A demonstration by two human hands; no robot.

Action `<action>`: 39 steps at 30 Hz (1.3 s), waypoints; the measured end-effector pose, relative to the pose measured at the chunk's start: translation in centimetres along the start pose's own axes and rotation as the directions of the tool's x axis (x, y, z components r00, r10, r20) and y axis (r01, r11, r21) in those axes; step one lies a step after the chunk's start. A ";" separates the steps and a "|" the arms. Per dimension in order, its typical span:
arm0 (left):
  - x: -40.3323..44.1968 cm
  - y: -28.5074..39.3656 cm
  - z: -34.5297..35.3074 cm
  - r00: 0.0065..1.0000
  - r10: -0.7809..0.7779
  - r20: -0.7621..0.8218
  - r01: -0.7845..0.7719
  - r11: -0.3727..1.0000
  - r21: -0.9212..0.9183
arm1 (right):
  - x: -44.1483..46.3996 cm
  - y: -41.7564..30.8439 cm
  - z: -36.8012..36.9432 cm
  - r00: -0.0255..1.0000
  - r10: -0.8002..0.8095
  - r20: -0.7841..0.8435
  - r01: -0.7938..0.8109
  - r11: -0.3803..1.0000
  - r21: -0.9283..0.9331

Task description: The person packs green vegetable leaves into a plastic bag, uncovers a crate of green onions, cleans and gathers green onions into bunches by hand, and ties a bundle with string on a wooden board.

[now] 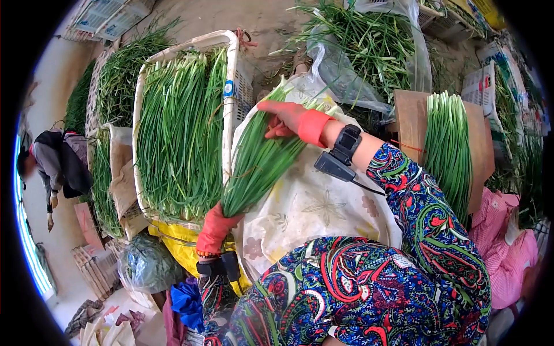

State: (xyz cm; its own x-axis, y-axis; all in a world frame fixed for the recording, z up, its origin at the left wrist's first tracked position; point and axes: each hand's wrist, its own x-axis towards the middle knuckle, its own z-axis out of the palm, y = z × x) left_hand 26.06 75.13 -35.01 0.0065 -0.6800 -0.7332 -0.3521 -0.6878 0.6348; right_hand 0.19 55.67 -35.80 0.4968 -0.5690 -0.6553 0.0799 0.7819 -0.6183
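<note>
A loose bunch of garlic chives (254, 164) lies slantwise over the pale flower-printed cloth (326, 210) on my lap, its white stem ends pointing away from me. My left hand (217, 228), in a red glove, is wrapped round the green leaf tips at the near end. Higher up, my right hand (285, 120), gloved the same way, grips the bunch near the stems, fingers partly curled over it. More pale stems show just beyond the right hand. Touching the bunch's left side is a white plastic crate (231, 124), packed with chives (182, 132) in neat rows.
Right of me, a chive bundle (448, 150) rests on a brown board (408, 124). Loose greens (369, 43) fill a clear plastic bag ahead. Another person (60, 158) bends over at far left. A pink checked garment (502, 248) is close on my right.
</note>
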 end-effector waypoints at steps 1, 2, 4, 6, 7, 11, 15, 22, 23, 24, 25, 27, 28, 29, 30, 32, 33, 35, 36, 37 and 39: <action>0.0 -0.1 0.0 1.000 0.005 0.003 -0.005 1.000 -0.006 | 0.0 -0.3 0.1 0.997 0.065 -0.032 -0.062 0.994 0.089; 0.0 -0.1 0.0 1.000 0.012 0.007 -0.012 1.000 -0.013 | 0.3 -0.3 -0.3 0.999 0.013 -0.052 -0.009 0.997 0.079; 0.1 0.2 0.1 1.000 -0.014 0.001 0.014 0.999 0.044 | 0.9 -0.4 -1.7 0.991 -0.092 -0.095 0.098 0.993 0.059; 0.4 0.2 0.1 1.000 -0.009 -0.004 0.009 0.998 0.065 | 0.0 -1.7 -1.5 0.983 -0.081 -0.163 0.043 0.974 -0.224; 0.5 -0.1 0.1 1.000 0.006 -0.007 -0.006 0.999 0.053 | -0.4 -2.0 -1.6 0.984 -0.104 -0.144 0.050 0.940 -0.338; 0.4 -0.5 0.0 1.000 0.024 0.010 -0.024 1.000 0.001 | -2.7 -3.6 -1.7 0.992 -0.098 -0.080 0.034 0.814 -0.580; 0.7 -0.8 -0.1 0.999 -0.008 0.041 0.009 1.000 -0.027 | -2.8 -5.3 -4.7 0.977 -0.186 -0.108 0.080 0.780 -0.621; 0.7 -0.9 0.0 0.998 -0.012 0.059 0.018 0.995 -0.102 | -1.4 -13.9 -23.7 0.699 -0.370 -0.612 0.712 0.443 0.545; 0.8 -0.9 -0.1 0.998 -0.010 0.065 0.017 0.995 -0.103 | -1.8 -13.5 -23.2 0.722 -0.455 -0.522 0.677 0.622 0.394; 0.9 -0.8 -0.1 0.999 -0.013 0.046 0.016 0.997 -0.077 | -2.6 -12.6 -22.7 0.752 -0.513 -0.415 0.626 0.754 0.202; 1.0 -0.8 0.0 1.000 -0.016 0.027 0.017 0.998 -0.054 | -3.8 -11.4 -21.1 0.789 -0.537 -0.297 0.558 0.829 -0.017; 0.8 -0.7 0.1 0.999 -0.026 0.020 0.028 0.998 -0.058 | -5.5 -7.9 -12.7 0.925 -0.337 -0.176 0.275 0.912 -0.303; 0.6 -0.3 0.1 0.999 -0.031 0.031 0.033 0.996 -0.087 | -5.7 -6.1 -9.8 0.968 -0.194 -0.158 0.121 0.916 -0.383; 0.5 -0.1 0.1 0.999 -0.036 0.041 0.040 0.993 -0.115 | -5.5 -4.4 -7.6 0.988 -0.043 -0.150 -0.031 0.887 -0.462; 0.4 -0.2 0.1 0.998 -0.035 0.043 0.040 0.993 -0.110 | -4.3 -2.1 -6.5 0.992 -0.010 -0.126 -0.044 0.906 -0.421; 0.5 -0.2 0.0 0.998 -0.029 0.050 0.033 0.994 -0.100 | -4.1 0.1 -3.6 0.987 -0.098 -0.130 0.048 0.939 -0.340; 0.4 -0.1 0.1 0.999 -0.023 0.044 0.027 0.995 -0.092 | -3.0 1.1 -3.3 0.984 -0.096 -0.152 0.048 0.956 -0.290; 0.3 -0.1 0.2 1.000 -0.014 0.027 0.016 0.997 -0.082 | -1.3 2.7 -3.3 0.979 -0.116 -0.171 0.081 0.977 -0.199; 0.2 -0.1 0.3 1.000 -0.018 0.025 0.020 0.996 -0.088 | -1.0 2.9 -3.0 0.975 -0.140 -0.171 0.113 0.981 -0.157; 0.1 -0.1 0.3 0.999 -0.022 0.023 0.024 0.995 -0.095 | -0.8 2.9 -2.8 0.971 -0.163 -0.173 0.144 0.983 -0.115; 0.2 -0.3 0.3 0.999 -0.017 0.036 0.021 0.993 -0.112 | -2.3 2.3 -2.8 0.969 -0.211 -0.130 0.189 0.968 -0.164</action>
State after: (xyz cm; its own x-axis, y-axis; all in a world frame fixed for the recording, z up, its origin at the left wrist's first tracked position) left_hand 25.89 75.27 -35.47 -0.0208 -0.6584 -0.7524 -0.2446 -0.7263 0.6424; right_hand -3.19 58.02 -36.92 0.3522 -0.7492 -0.5609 0.0294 0.6079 -0.7935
